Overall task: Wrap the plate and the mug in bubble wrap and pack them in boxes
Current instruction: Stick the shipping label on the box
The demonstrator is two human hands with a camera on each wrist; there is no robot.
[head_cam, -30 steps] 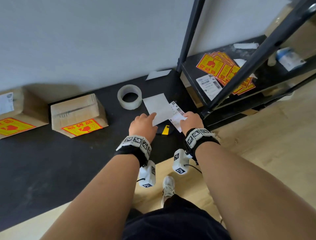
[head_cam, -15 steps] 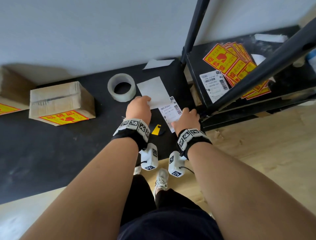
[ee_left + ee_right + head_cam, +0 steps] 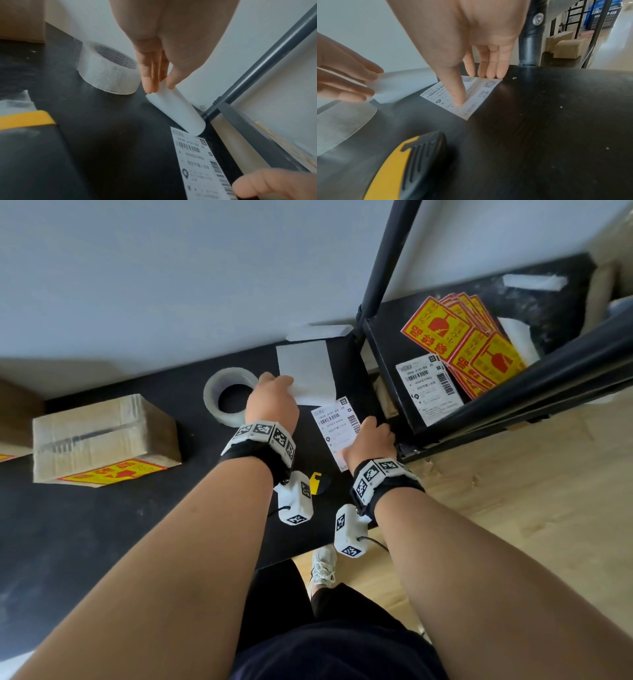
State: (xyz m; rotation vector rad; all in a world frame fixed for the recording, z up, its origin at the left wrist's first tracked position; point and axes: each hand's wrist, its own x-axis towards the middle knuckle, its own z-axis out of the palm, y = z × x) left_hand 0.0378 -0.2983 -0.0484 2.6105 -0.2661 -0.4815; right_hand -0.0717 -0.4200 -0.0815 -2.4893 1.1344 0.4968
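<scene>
A printed shipping label (image 3: 334,426) lies flat on the black table (image 3: 102,542). My right hand (image 3: 368,436) presses it down, thumb and straight fingertips on the paper (image 3: 476,97). My left hand (image 3: 274,392) pinches the near edge of a white backing sheet (image 3: 308,371), which curls up from the label's far end (image 3: 178,111). A taped cardboard box (image 3: 99,436) with a yellow fragile sticker stands at the left. No plate or mug shows in any view.
A roll of clear tape (image 3: 229,395) sits just left of my left hand. A yellow-and-black cutter (image 3: 315,482) lies between my wrists. The black rack (image 3: 513,392) at right holds yellow stickers (image 3: 462,337) and another label (image 3: 428,385).
My left hand has drawn the white backing sheet away from the label towards the wall, so it now overlaps only the label's far end. My right hand stays pressed on the label.
</scene>
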